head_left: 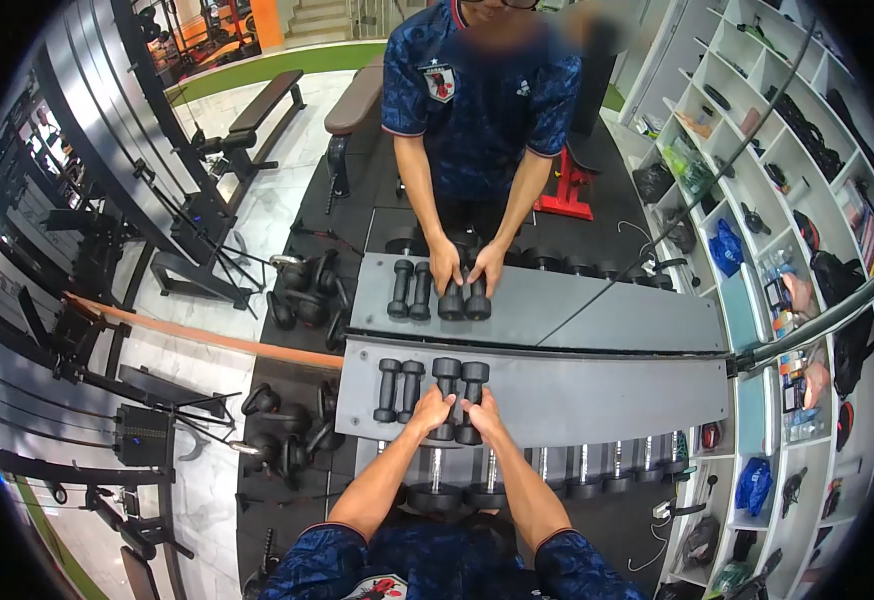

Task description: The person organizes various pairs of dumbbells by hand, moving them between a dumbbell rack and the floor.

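Four black dumbbells lie side by side, lengthwise, near the left end of a grey board. My left hand (432, 408) is closed round the handle of the third dumbbell (446, 372) from the left, coming from its left side. Around the handle of the rightmost dumbbell (475, 374), my right hand (483, 412) is closed from the right. Both of these dumbbells rest on the board, close together. To their left are two slimmer dumbbells (388, 390) (412, 390), which neither hand touches.
The grey board (597, 400) tops a rack with more dumbbells (584, 487) below. A mirror behind it reflects the person (482, 110). Kettlebells (287, 430) stand on the floor at left, by weight machines (147, 435). White shelves (767, 500) line the right.
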